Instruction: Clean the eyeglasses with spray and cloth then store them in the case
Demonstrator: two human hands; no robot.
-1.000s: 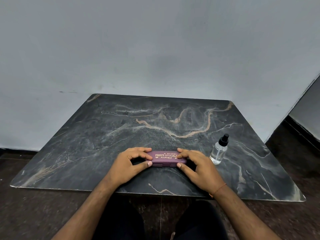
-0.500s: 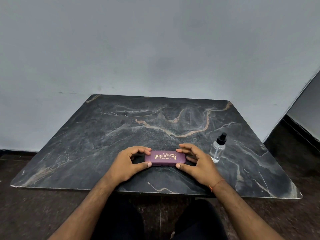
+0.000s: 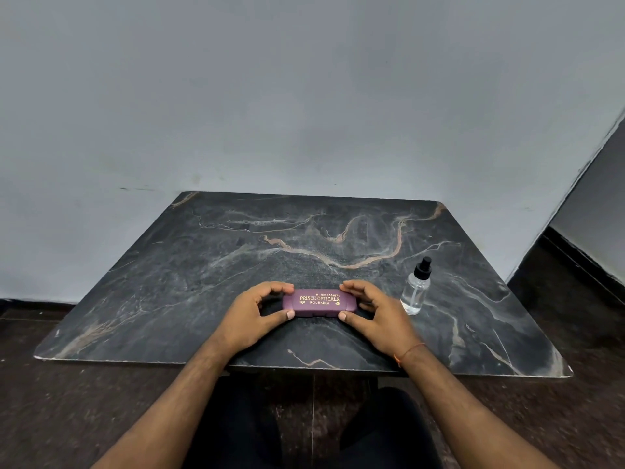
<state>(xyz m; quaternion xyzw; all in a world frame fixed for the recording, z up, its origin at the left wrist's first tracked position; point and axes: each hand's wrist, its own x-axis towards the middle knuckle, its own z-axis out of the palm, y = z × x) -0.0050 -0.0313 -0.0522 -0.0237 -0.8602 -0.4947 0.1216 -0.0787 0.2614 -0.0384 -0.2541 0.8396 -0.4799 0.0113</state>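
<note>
A dark marble-patterned table (image 3: 236, 252) stands against a plain grey wall (image 3: 304, 96) over what looks like dark flooring (image 3: 67, 401)

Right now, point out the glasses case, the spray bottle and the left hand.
glasses case (image 3: 319, 302), head view, lid's gold lettering.
spray bottle (image 3: 414, 294), head view, clear body.
left hand (image 3: 252, 314), head view, back of hand.

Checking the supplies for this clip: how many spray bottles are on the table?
1. A small clear glass spray bottle with a black nozzle stands upright on the dark marble table, just right of the right hand. None other shows.
</note>
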